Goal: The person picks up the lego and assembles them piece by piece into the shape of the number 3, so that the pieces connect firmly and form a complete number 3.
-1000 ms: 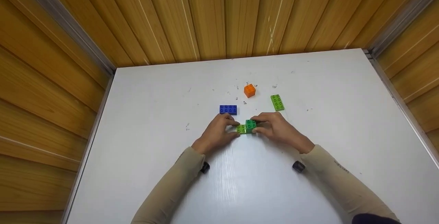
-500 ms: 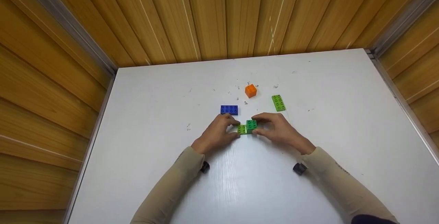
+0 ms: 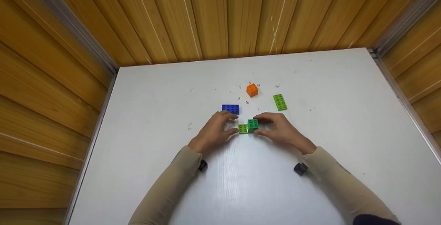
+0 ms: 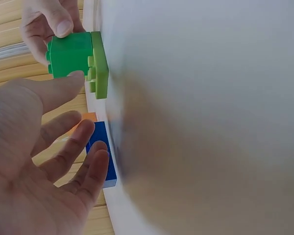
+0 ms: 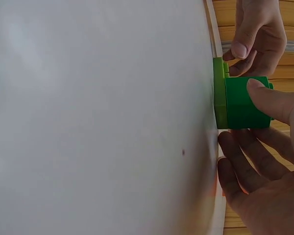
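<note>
In the head view a dark green brick (image 3: 253, 124) sits on the right half of a light green flat brick (image 3: 243, 129), studs up, on the white table. My right hand (image 3: 283, 129) pinches the dark green brick (image 5: 242, 105) between thumb and fingers. To the left of the pair is my left hand (image 3: 213, 131), its thumb and fingers spread. The left wrist view shows that hand's palm (image 4: 19, 161) holding nothing; whether the thumb still touches the bricks I cannot tell. A blue brick (image 3: 231, 108) lies just beyond the left fingers.
An orange brick (image 3: 252, 90) stands farther back on the white table (image 3: 155, 114). Right of it lies another light green flat brick (image 3: 280, 102). Wood-patterned panels (image 3: 220, 18) rise behind the table and at its sides.
The left fingers have come off the light green flat brick and opened, with the hand drawn slightly left. The right hand keeps its hold on the dark green brick.
</note>
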Tool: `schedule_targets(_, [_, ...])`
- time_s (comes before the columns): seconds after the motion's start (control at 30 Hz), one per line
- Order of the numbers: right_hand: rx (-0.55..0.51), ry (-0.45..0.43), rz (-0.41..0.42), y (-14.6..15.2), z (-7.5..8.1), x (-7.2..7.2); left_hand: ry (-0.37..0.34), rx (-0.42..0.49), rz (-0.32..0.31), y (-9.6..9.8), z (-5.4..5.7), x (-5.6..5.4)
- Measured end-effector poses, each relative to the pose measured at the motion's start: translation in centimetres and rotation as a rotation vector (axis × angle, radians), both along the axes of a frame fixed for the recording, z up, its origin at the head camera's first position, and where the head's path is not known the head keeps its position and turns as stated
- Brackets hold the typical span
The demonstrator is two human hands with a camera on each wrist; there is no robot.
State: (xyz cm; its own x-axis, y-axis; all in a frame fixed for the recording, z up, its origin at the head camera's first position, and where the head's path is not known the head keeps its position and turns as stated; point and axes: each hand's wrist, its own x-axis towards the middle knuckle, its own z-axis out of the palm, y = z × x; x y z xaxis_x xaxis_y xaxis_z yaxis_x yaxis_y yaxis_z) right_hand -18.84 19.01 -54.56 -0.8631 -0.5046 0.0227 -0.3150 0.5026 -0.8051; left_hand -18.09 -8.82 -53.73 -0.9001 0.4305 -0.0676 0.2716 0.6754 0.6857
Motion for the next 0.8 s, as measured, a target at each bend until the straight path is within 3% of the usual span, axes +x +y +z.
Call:
schedule_targets(0.53, [0.032,-0.06,-0.057,-0.1,0.1,0.1,0.095,0.034,0.022,-1.1,1.6,-1.4])
schedule_targets(0.8, [0.029,-0.063,-0.044,0.0,-0.1,0.0,0.135,0.035,0.023,-1.4,1.4,-1.9])
